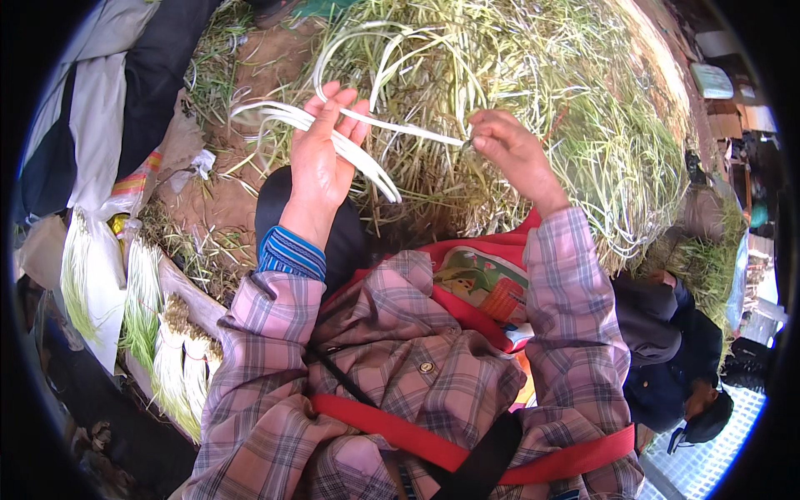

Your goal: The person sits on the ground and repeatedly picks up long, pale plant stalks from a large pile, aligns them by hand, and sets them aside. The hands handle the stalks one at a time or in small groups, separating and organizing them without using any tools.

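My left hand (322, 147) holds several long white plant stalks (362, 159), which look like blanched chives or garlic shoots, across its palm and fingers. One single stalk (415, 130) runs from the left fingers to my right hand (506, 147). The right thumb and fingers pinch its end, where a small dark bit shows. From the left hand, the thin leaf ends curl up over a large heap of loose green and yellowish stalks (425, 94). Both hands are raised above the near edge of this heap.
Tied bundles of white-stemmed stalks (181, 356) lie at the lower left, near more bundles (142, 294). Another person's trousered leg (165, 94) is at the upper left. A person in dark clothes (662, 350) sits at the right. Plant scraps litter the bare soil (215, 153).
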Available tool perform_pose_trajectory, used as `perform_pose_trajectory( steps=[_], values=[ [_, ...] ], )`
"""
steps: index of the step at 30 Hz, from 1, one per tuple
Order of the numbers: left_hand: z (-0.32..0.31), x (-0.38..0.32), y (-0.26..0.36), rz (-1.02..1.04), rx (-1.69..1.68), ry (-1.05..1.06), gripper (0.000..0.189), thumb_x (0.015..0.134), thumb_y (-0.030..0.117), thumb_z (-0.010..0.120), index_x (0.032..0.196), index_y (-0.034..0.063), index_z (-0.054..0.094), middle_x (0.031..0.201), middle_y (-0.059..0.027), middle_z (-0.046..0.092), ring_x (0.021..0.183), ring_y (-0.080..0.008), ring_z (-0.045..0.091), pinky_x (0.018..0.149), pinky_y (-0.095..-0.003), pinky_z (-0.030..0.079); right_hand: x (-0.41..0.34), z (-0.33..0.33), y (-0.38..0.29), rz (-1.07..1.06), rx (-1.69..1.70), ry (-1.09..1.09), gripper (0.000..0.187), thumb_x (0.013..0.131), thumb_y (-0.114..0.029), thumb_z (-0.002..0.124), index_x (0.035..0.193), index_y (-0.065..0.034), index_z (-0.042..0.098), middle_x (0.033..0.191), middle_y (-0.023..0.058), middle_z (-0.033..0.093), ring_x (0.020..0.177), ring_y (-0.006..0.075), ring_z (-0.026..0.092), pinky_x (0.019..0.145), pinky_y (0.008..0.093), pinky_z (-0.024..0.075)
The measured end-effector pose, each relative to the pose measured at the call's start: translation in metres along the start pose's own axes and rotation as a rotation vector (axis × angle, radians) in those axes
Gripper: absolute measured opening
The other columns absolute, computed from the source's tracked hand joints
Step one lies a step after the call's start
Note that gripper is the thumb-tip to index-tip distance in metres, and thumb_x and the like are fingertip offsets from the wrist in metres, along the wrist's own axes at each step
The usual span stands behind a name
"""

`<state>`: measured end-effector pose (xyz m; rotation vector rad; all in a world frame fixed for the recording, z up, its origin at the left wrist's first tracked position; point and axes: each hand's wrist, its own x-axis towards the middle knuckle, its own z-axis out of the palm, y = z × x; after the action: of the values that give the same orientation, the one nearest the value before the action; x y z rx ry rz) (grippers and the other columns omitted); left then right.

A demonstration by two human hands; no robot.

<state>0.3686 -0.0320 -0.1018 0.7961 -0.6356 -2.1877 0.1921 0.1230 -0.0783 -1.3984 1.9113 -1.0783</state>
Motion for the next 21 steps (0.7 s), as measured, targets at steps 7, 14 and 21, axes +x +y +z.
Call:
perform_pose_trajectory(
  steps=[7,14,21],
  values=[
    [0.01,-0.003,-0.009,-0.168,0.068,-0.179,0.029,0.086,0.018,0.046,0.114,0.0088,0.044,0.104,-0.0083,0.052,0.091,-0.0204,0.053,0.078,-0.031,0.044,0.006,0.041,-0.01,0.125,0.256,-0.168,0.022,0.081,-0.022,0.055,0.098,-0.0078,0.051,0.091,0.0057,0.055,0.085,0.0158,0.052,0.077,0.0304,0.0422],
    [0.0,-0.005,-0.01,-0.109,0.113,-0.049,0.04,0.086,0.018,0.048,0.122,0.0069,0.037,0.119,-0.0089,0.044,0.104,-0.0208,0.047,0.081,-0.0294,0.043,0.002,0.035,-0.01,0.3,0.405,-0.241,0.017,0.084,-0.022,0.051,0.093,-0.0079,0.056,0.076,-0.0049,0.055,0.064,0.0021,0.045,0.056,0.0167,0.0375],
    [-0.009,-0.058,-0.054,-0.181,0.188,-0.075,0.039,0.086,0.017,0.048,0.12,0.0007,0.039,0.107,-0.0041,0.048,0.091,-0.0089,0.046,0.079,-0.025,0.04,-0.002,0.059,-0.016,0.055,-0.133,-0.131,0.016,0.081,-0.022,0.053,0.087,-0.0067,0.055,0.069,0.0052,0.056,0.057,0.0162,0.051,0.053,0.0271,0.0427]
  ],
)
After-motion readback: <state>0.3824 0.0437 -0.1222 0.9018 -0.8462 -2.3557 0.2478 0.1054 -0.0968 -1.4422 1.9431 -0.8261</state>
